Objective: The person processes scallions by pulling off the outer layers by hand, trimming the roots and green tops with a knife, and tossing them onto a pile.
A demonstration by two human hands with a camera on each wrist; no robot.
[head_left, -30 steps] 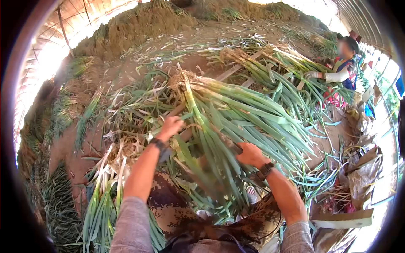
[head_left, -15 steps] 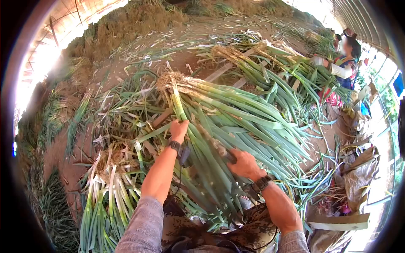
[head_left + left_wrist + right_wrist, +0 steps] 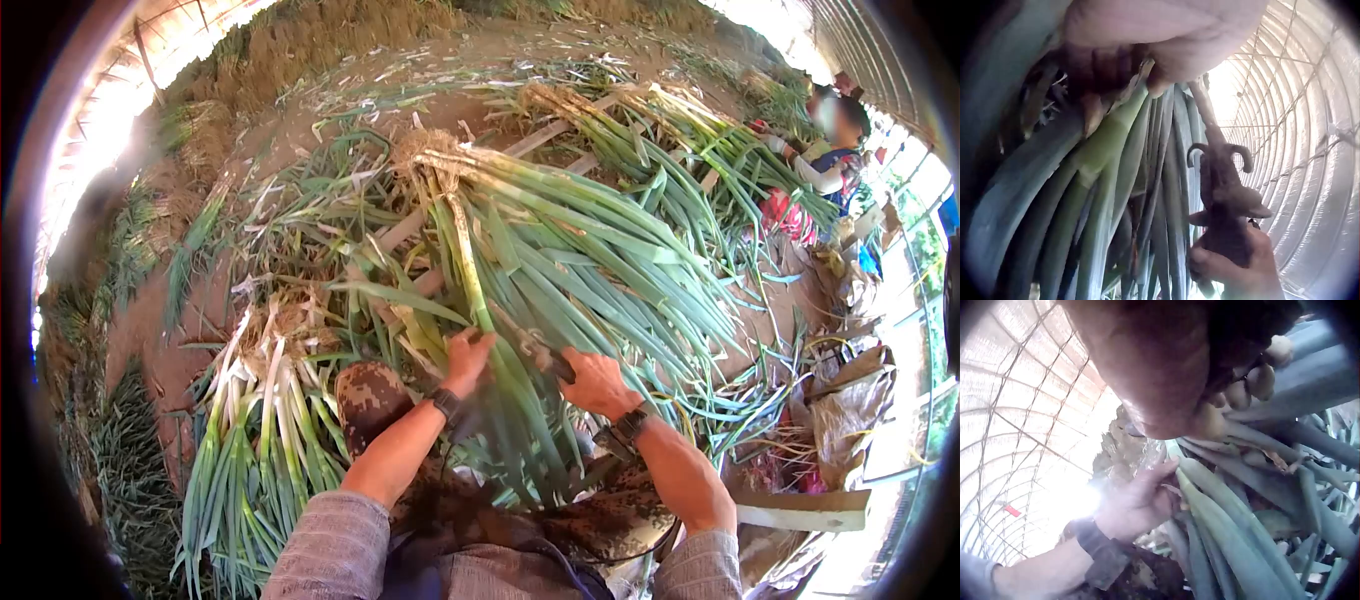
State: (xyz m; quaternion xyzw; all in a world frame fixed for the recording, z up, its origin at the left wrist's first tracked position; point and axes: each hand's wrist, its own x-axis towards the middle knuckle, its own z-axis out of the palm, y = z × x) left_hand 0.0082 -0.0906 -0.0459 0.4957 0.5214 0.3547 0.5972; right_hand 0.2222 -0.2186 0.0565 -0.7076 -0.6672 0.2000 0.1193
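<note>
In the head view my left hand [image 3: 468,360] grips a long green onion [image 3: 466,255] around the lower stalk, where its leaves fan out. Its root end points away from me, over a big pile of green onions [image 3: 590,230]. Just to the right, my right hand [image 3: 597,382] holds a dark gun-shaped tool [image 3: 1225,194] by its handle, the thin barrel angled toward the stalk. Two curved hooks show on that tool in the left wrist view. The right wrist view has my left hand [image 3: 1141,500] pinching the onion, with broad leaves [image 3: 1229,531] hanging below.
Left of my knee lies a bundle of onions with white stalks [image 3: 270,390]. Loose leaves litter the ground beyond. Another person [image 3: 835,150] works among onions at the far right. A pale board [image 3: 805,510] and crumpled sacking [image 3: 850,410] lie at the near right.
My left hand has taken hold of the onion stalk and moved down it toward me. My right hand stays in about the same place with the tool.
</note>
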